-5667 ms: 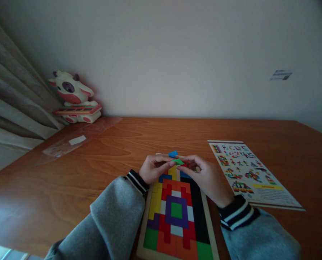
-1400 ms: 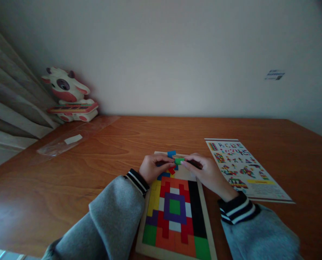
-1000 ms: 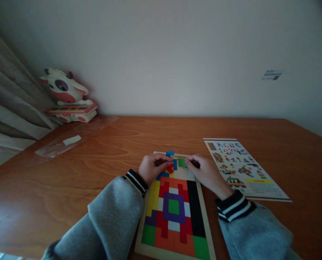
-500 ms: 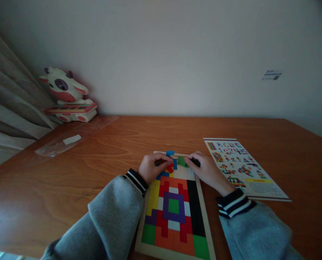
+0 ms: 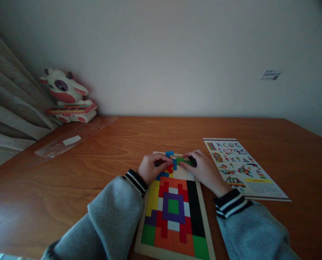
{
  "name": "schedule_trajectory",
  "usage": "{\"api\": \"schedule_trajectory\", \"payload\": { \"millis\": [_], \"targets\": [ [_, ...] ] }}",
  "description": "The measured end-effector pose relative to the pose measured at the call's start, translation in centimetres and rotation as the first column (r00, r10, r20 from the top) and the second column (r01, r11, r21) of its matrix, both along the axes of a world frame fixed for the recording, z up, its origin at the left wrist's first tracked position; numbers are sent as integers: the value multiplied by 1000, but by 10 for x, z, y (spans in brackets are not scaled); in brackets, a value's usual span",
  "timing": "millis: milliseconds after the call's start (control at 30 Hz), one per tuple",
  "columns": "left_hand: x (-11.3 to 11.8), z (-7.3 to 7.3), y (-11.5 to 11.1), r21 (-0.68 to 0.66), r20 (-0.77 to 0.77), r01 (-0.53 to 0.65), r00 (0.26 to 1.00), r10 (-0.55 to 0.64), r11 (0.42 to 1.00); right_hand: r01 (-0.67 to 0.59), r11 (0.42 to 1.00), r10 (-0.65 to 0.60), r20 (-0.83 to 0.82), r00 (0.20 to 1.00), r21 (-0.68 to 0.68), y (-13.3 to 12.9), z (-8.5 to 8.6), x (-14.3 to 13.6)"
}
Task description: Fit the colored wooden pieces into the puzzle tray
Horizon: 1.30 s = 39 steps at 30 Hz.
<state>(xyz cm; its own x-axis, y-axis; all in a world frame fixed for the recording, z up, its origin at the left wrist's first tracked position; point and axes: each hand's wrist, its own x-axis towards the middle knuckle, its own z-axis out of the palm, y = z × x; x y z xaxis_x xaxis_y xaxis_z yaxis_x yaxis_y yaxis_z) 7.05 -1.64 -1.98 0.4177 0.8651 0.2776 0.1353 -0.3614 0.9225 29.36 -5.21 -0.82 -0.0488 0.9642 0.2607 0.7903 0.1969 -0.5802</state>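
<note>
A wooden puzzle board lies lengthwise in front of me, its near part filled with coloured block pieces. At its far end my left hand pinches a red puzzle piece, mostly covered by the fingers. Beside it sits a small blue piece, and another blue piece lies at the far rim. My right hand has thumb and forefinger closed around a green puzzle piece. Part of a black piece shows under its palm.
A printed pattern sheet lies right of the board on the wooden table. Clear plastic wrapping is at the left, and a cow-shaped toy keyboard stands by the curtain. A wall rises behind.
My right hand has shifted slightly left, and its thumb now reaches further over the near side of the green piece. My left hand stays almost still.
</note>
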Motion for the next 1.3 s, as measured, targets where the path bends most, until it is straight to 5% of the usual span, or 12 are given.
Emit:
{"api": "schedule_trajectory", "payload": {
  "millis": [467,733,1300],
  "targets": [
    [1,1,0,-10,-8,10,1000,-10,1000,-39,999,40,-72,997,24,5,-6,0],
    [0,-1,1,-20,-4,13,1000,-13,1000,-106,993,104,-46,993,-47,6,-8,24],
    [0,-1,1,-26,-14,27,1000,-28,999,4,997,-6,-36,999,-71,1,-3,14]
  ]
}}
